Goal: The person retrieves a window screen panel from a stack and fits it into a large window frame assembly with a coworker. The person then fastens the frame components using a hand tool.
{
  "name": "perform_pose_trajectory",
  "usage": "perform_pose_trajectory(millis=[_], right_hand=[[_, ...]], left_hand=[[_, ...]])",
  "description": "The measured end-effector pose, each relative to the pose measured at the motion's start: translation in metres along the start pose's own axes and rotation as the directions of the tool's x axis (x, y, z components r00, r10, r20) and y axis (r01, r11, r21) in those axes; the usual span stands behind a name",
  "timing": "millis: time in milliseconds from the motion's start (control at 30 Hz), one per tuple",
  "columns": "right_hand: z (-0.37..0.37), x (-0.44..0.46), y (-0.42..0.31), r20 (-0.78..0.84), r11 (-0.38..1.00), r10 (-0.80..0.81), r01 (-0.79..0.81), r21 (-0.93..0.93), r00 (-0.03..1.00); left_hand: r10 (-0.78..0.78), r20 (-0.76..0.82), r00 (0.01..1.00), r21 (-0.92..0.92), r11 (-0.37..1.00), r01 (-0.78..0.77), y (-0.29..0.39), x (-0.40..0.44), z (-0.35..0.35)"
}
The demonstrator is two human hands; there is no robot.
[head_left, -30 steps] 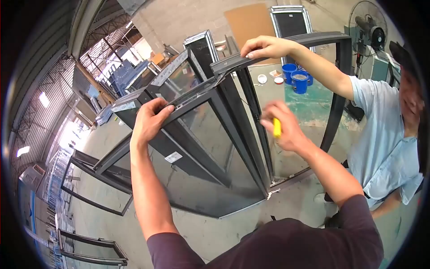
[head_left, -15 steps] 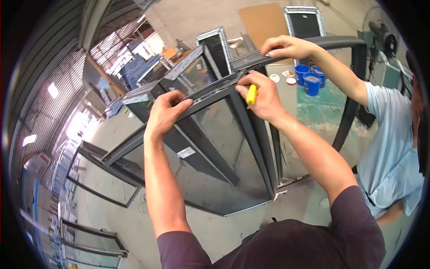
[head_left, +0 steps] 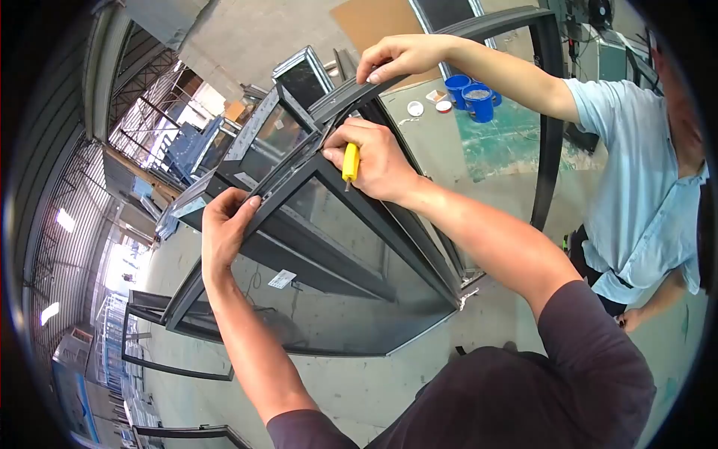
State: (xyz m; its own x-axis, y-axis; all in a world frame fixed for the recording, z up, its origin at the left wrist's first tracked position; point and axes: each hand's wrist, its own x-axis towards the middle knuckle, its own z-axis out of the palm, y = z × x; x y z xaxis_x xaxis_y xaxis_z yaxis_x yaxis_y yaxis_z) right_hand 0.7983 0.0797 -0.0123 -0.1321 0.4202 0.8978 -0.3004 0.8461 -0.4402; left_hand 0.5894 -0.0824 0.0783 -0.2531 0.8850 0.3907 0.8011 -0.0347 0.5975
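My left hand [head_left: 226,224] grips the top rail of a dark glazed frame [head_left: 295,179], thumb and fingers closed over its edge. Around a yellow-handled tool [head_left: 351,162] with a short metal tip, the fingers of my right hand [head_left: 374,161] are closed; this hand rests at the frame's upper corner. Just beyond, a co-worker's hand [head_left: 396,57] lies on the top of an adjoining dark frame [head_left: 550,112]. A white label [head_left: 282,279] shows on a dark panel behind the glass.
A co-worker in a light blue shirt [head_left: 628,187] stands at the right. Blue buckets [head_left: 477,102] are on the floor beyond the frames. More frames lean behind, and others [head_left: 176,368] stand at the lower left. A brown board [head_left: 385,30] leans at the back.
Since a second ago, my right hand has moved left onto the frame's corner with the yellow-handled tool. My left hand stays on the rail. The whole view has shifted.
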Motion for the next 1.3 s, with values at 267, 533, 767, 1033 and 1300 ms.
perform_pose_trajectory(millis=[267,533,767,1033,1300], right_hand=[[0.001,-0.002,0.006,-0.012,0.998,-0.046,0.046,-0.046,0.999],[0.002,-0.004,0.007,-0.032,0.997,-0.064,0.063,-0.047,0.997],[-0.003,-0.010,-0.004,-0.027,0.997,-0.079,0.079,-0.028,0.996],[-0.049,-0.219,0.017,0.575,0.967,0.235,-0.127,-0.223,0.784],[-0.185,-0.463,0.035,0.522,0.610,0.766,-0.171,-0.773,0.375]], left_hand=[[0.021,0.010,1.000,0.006,1.000,-0.021,-0.003,0.001,0.001],[0.029,0.007,1.000,0.002,1.000,-0.029,-0.005,0.001,0.001],[0.049,-0.024,0.999,0.044,0.998,-0.048,-0.009,0.002,0.001],[-0.029,-0.042,0.999,-0.013,1.000,0.028,-0.013,0.002,-0.005],[-0.015,-0.067,0.998,0.039,0.999,0.018,-0.013,0.000,-0.003]])
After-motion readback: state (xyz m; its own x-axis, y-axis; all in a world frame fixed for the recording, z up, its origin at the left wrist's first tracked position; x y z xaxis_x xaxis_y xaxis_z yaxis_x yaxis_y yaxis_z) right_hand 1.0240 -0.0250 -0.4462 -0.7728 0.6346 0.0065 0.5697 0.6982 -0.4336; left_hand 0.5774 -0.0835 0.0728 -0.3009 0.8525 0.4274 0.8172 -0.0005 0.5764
